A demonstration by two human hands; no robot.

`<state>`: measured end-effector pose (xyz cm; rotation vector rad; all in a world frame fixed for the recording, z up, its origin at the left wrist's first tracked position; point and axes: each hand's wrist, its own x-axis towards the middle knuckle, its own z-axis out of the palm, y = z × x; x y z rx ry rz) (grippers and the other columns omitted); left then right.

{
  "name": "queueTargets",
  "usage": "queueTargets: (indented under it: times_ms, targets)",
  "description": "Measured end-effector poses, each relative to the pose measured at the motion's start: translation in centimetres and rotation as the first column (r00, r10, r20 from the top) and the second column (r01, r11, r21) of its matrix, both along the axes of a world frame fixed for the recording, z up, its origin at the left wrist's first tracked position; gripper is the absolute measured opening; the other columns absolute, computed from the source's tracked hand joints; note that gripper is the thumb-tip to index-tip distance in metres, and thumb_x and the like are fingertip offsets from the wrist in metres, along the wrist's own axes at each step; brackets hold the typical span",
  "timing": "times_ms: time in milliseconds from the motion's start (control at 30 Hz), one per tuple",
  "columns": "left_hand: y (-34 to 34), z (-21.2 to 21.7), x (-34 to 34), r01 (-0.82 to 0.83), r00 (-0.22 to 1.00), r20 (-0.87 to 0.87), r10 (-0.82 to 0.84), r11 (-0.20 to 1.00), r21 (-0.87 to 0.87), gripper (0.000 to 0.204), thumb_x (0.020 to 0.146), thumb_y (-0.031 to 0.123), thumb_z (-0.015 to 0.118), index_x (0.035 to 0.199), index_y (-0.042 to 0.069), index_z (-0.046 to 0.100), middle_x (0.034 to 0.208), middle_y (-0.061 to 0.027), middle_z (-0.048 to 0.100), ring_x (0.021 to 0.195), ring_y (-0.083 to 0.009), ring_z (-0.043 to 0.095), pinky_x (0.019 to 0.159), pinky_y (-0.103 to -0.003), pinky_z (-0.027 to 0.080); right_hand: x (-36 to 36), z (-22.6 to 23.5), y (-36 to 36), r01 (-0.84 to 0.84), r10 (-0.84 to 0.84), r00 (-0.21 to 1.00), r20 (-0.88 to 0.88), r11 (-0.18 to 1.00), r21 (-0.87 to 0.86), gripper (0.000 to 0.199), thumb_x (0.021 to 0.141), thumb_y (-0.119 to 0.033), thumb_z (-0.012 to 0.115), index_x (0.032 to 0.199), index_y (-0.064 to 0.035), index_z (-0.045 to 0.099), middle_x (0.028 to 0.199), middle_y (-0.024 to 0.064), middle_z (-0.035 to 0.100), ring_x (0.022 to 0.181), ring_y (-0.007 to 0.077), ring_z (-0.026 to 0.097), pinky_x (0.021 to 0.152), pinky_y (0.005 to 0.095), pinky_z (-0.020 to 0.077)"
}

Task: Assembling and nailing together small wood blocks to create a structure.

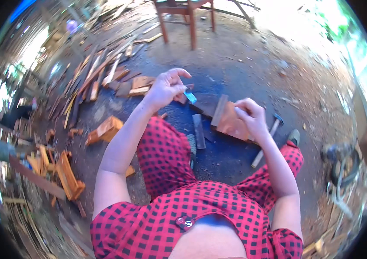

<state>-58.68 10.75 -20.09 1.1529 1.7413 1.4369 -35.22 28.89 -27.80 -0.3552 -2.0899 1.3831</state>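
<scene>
My left hand [168, 89] is raised, its index finger crooked outward, while the thumb and other fingers close on a small teal packet-like piece [190, 96]. Over a reddish-brown wooden board [231, 125], my right hand [252, 117] has its fingers drawn together. Whatever it may pinch is too small to make out. A greyish wooden strip [219, 110] stands along the board's left edge. Left of that lies a dark flat board [204, 104], and a short dark slat [199, 131] rests nearer me. To the right of the board is a hammer [266, 144] with a pale handle.
Loose wooden strips [95, 75] pile up at the far left. Wood blocks [106, 129] and orange-brown offcuts [65, 175] lie on the left. A wooden chair [177, 8] stands ahead. On the right sits a dark power tool with a cable [341, 159].
</scene>
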Motion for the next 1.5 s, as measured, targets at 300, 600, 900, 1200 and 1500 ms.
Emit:
queueTargets:
  times_ms: [300, 600, 900, 1200, 1500]
  targets:
    - [7.8, -3.4, 7.3, 0.354, 0.935, 0.062, -0.349, 0.905, -0.236, 0.033, 0.081, 0.003, 0.058, 0.113, 0.008, 0.052, 0.067, 0.0028, 0.052, 0.060, -0.0049, 0.053, 0.054, -0.020, 0.043, 0.7, -2.7, -1.3, -0.191, 0.189, 0.980, -0.065, 0.787, -0.587, 0.020, 0.082, -0.007, 0.064, 0.101, -0.0014, 0.061, 0.085, 0.0000, 0.061, 0.071, 0.0056, 0.055, 0.065, 0.0205, 0.0458]
    - [8.5, -5.0, 7.0, 0.382, 0.921, 0.173, -0.348, 0.891, -0.244, 0.034, 0.083, 0.007, 0.060, 0.115, 0.007, 0.050, 0.068, 0.0025, 0.054, 0.060, -0.0043, 0.053, 0.052, -0.018, 0.042, 1.6, -3.6, -0.6, -0.031, 0.079, 0.996, 0.045, 0.765, -0.644, 0.009, 0.082, -0.010, 0.064, 0.087, -0.0023, 0.063, 0.074, -0.0003, 0.061, 0.061, 0.0038, 0.054, 0.055, 0.0186, 0.0449]
    - [7.5, -5.6, 6.4, 0.334, 0.937, 0.191, -0.294, 0.914, -0.232, 0.035, 0.084, 0.009, 0.061, 0.117, 0.006, 0.048, 0.070, 0.0022, 0.054, 0.061, -0.0047, 0.054, 0.052, -0.018, 0.042, 3.2, -7.1, -2.3, -0.339, 0.040, 0.811, 0.583, 0.845, 0.413, 0.023, 0.082, -0.025, 0.059, 0.084, -0.0033, 0.066, 0.082, 0.0142, 0.064, 0.081, 0.0357, 0.060, 0.075, 0.0440, 0.0468]
    - [7.8, -5.8, 7.3, 0.373, 0.922, 0.201, -0.330, 0.897, -0.238, 0.036, 0.084, 0.006, 0.059, 0.118, 0.006, 0.045, 0.068, 0.0013, 0.055, 0.060, -0.0056, 0.054, 0.053, -0.019, 0.044, 2.2, -3.5, -1.5, -0.158, 0.267, 0.959, 0.095, 0.783, -0.601, 0.018, 0.087, -0.013, 0.058, 0.097, 0.0009, 0.061, 0.083, 0.0037, 0.061, 0.074, 0.0078, 0.056, 0.067, 0.0240, 0.0481]
    - [8.0, -6.0, 9.0, 0.397, 0.853, 0.428, -0.298, 0.903, -0.162, 0.029, 0.084, 0.013, 0.063, 0.108, 0.001, 0.053, 0.078, -0.0025, 0.062, 0.064, -0.0079, 0.059, 0.055, -0.020, 0.047, 2.6, -3.2, -1.2, -0.099, 0.145, 0.989, 0.012, 0.733, -0.673, 0.010, 0.085, -0.009, 0.060, 0.089, 0.0004, 0.061, 0.077, 0.0033, 0.062, 0.064, 0.0077, 0.058, 0.058, 0.0223, 0.0494]
